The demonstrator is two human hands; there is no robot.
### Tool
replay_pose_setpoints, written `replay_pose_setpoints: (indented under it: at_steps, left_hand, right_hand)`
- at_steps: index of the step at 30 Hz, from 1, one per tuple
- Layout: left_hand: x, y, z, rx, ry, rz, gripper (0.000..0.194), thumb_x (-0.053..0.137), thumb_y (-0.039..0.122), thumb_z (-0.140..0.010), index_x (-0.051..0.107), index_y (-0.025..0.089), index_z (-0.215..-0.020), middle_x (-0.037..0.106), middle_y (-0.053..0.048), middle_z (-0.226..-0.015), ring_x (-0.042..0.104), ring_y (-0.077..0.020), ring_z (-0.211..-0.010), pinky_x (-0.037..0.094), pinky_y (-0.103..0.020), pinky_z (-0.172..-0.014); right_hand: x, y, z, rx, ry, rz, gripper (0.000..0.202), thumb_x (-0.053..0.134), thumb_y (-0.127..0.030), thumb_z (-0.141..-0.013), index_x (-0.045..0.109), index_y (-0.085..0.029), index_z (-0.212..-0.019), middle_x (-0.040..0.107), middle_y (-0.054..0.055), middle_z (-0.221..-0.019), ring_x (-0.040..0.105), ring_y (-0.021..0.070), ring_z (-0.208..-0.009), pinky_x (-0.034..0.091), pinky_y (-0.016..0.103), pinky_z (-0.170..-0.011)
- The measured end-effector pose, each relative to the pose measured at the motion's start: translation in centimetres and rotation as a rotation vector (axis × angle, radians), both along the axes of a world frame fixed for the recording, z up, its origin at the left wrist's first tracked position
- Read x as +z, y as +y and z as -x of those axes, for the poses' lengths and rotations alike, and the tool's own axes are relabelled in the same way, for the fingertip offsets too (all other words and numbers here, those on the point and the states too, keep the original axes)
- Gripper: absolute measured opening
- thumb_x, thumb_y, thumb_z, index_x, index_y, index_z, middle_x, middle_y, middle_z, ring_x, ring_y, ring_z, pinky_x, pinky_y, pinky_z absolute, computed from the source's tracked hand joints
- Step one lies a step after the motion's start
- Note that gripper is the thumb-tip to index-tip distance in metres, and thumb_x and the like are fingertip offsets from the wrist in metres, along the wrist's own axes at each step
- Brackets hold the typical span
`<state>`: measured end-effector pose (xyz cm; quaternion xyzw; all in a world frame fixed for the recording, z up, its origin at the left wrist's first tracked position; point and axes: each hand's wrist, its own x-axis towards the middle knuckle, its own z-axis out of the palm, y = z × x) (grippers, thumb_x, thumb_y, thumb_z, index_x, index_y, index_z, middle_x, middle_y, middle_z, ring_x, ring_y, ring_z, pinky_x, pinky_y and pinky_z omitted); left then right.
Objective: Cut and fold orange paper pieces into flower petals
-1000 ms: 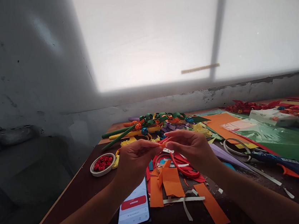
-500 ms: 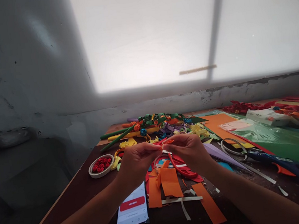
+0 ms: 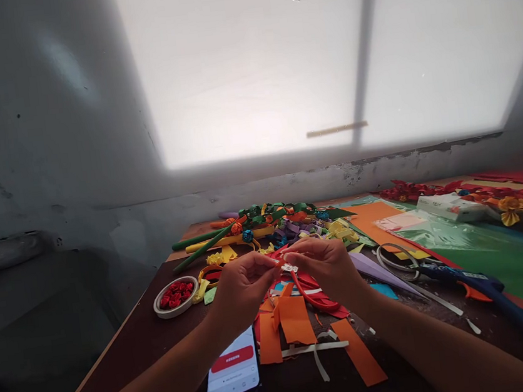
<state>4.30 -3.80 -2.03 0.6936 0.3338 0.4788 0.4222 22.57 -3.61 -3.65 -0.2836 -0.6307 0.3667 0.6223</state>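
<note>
My left hand (image 3: 241, 284) and my right hand (image 3: 326, 264) meet fingertip to fingertip above the dark wooden table (image 3: 132, 349). Both pinch the end of a thin orange paper strip (image 3: 311, 294), which curls down from my fingers onto a heap of red and orange scraps. Cut orange paper pieces (image 3: 295, 320) lie just under my hands. How the strip is folded between my fingers is hidden.
A phone (image 3: 233, 373) with a lit screen lies under my left wrist. A tape roll holding small red paper roses (image 3: 175, 295) sits at left. Rolled paper flowers and stems (image 3: 264, 221) pile up behind. Scissors (image 3: 403, 260), a blue glue gun (image 3: 475, 288) and coloured sheets (image 3: 494, 251) lie at right.
My hands have drawn a little closer together and slightly lower, still pinching the strip. The camera view has shifted leftward and up.
</note>
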Motion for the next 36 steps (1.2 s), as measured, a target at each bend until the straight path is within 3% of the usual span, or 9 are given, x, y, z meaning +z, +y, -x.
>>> replay_pose_setpoints:
  at_steps: [5,11,18,23,26,30,33,36]
  left_hand:
    - [0.5,-0.6,-0.1,0.006,0.072,-0.009,0.019,0.077,0.033,-0.08,0.074,0.016,-0.088,0.077,-0.007,-0.085,0.073,-0.0218,-0.082,0.059,-0.032,-0.077]
    - [1.0,-0.9,-0.1,-0.033,0.06,-0.018,0.015,0.076,0.033,-0.08,0.079,0.019,-0.084,0.077,-0.005,-0.078,0.073,-0.0208,-0.077,0.059,-0.029,-0.073]
    - [1.4,0.1,1.1,0.006,0.2,-0.101,0.012,0.076,0.029,-0.08,0.08,0.018,-0.084,0.079,-0.006,-0.082,0.072,-0.0194,-0.074,0.058,-0.029,-0.072]
    - [3.0,0.7,3.0,0.016,0.086,-0.064,0.02,0.084,0.032,-0.071,0.077,0.015,-0.078,0.078,-0.007,-0.077,0.075,-0.0225,-0.076,0.059,-0.032,-0.073]
    - [4.6,0.9,3.9,0.114,0.039,-0.11,0.022,0.081,0.035,-0.075,0.075,0.014,-0.08,0.078,-0.008,-0.08,0.074,-0.0235,-0.079,0.059,-0.032,-0.07]
    - [6.1,1.4,4.6,0.157,0.238,-0.276,0.015,0.077,0.03,-0.079,0.078,0.015,-0.082,0.076,-0.006,-0.081,0.07,-0.0184,-0.072,0.054,-0.026,-0.061]
    - [5.9,2.2,5.0,0.142,0.382,-0.377,0.012,0.074,0.028,-0.082,0.08,0.018,-0.083,0.076,-0.006,-0.086,0.067,-0.0173,-0.07,0.052,-0.026,-0.06]
    - [4.5,3.1,5.7,0.193,0.392,-0.439,0.013,0.07,0.028,-0.085,0.08,0.02,-0.089,0.076,-0.006,-0.09,0.069,-0.0202,-0.079,0.053,-0.029,-0.071]
  right_hand:
    - [0.2,-0.2,-0.1,-0.002,-0.05,-0.008,0.019,0.075,-0.039,-0.083,0.08,-0.021,-0.082,0.074,0.005,-0.077,0.069,0.0187,-0.071,0.06,0.03,-0.063]
    - [0.2,-0.2,0.2,0.055,-0.033,0.05,0.02,0.08,-0.04,-0.077,0.081,-0.021,-0.082,0.076,0.005,-0.076,0.07,0.0187,-0.07,0.058,0.029,-0.062]
    - [0.2,-0.3,-0.3,-0.056,-0.062,-0.052,0.016,0.077,-0.035,-0.082,0.079,-0.022,-0.074,0.075,0.005,-0.074,0.069,0.0184,-0.068,0.056,0.03,-0.061]
    - [0.6,-0.1,-1.7,-0.227,-0.16,-0.181,0.014,0.078,-0.035,-0.081,0.077,-0.022,-0.075,0.073,0.004,-0.073,0.066,0.0189,-0.066,0.053,0.031,-0.06]
    - [0.6,0.3,-2.1,-0.234,-0.339,-0.158,0.017,0.075,-0.039,-0.083,0.077,-0.023,-0.079,0.074,0.004,-0.074,0.067,0.0194,-0.066,0.053,0.031,-0.061]
    - [0.8,0.2,-1.6,-0.076,-0.794,-0.093,0.017,0.069,-0.039,-0.088,0.078,-0.026,-0.092,0.076,0.004,-0.089,0.069,0.0214,-0.077,0.053,0.031,-0.068]
    - [1.2,0.1,-0.8,-0.024,-1.065,-0.177,0.02,0.065,-0.036,-0.091,0.076,-0.029,-0.106,0.075,0.005,-0.1,0.069,0.0253,-0.089,0.052,0.034,-0.074]
    - [1.5,0.3,-0.2,0.003,-1.164,-0.197,0.022,0.067,-0.033,-0.088,0.075,-0.031,-0.109,0.075,0.005,-0.098,0.07,0.026,-0.084,0.05,0.033,-0.066]
